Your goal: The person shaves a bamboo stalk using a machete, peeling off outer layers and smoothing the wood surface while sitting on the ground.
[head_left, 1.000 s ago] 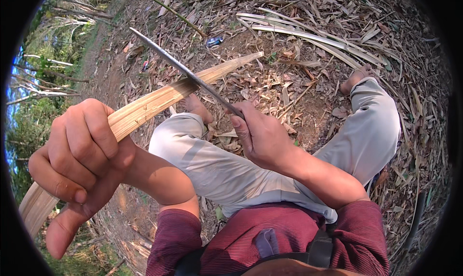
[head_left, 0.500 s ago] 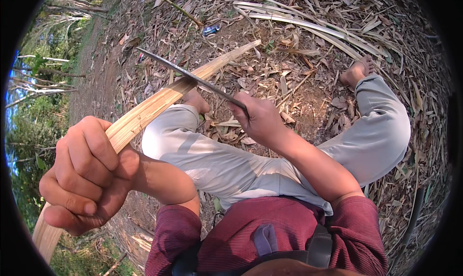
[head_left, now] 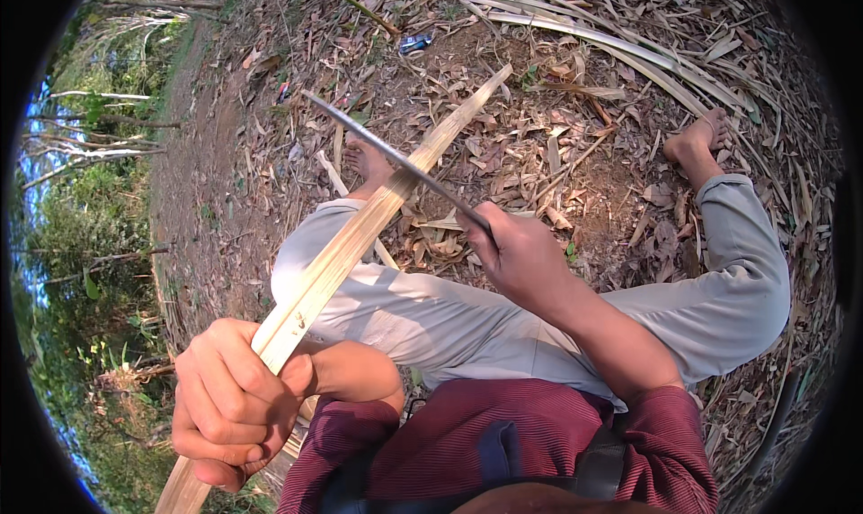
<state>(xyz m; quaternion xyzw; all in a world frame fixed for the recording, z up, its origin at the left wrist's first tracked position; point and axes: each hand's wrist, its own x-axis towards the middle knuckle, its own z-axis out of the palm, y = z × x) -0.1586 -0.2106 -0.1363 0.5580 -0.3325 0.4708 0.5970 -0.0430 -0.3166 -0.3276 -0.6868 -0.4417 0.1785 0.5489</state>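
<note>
My left hand (head_left: 235, 404) is wrapped round a long pale strip of split bamboo (head_left: 328, 273), low at the left. The strip slants up and away to a narrow tip, and its lower end runs past my fist. My right hand (head_left: 521, 253) grips a long-bladed knife (head_left: 378, 157) by the handle end, most of which my fingers hide. The grey blade lies across the strip's upper part, its tip reaching beyond it to the left. A small dark mark shows on the strip's face above my left fist.
Several pale split strips (head_left: 611, 39) lie on the leaf-littered ground at the far right. A small blue item (head_left: 414, 44) and a thin green stem (head_left: 360, 6) are at the top. My bare feet and spread legs frame the work; trees stand at the left.
My left hand has come down and to the right, drawing the strip back so it slants more steeply. The blade stays across its upper part, and my right hand has shifted slightly down and right.
</note>
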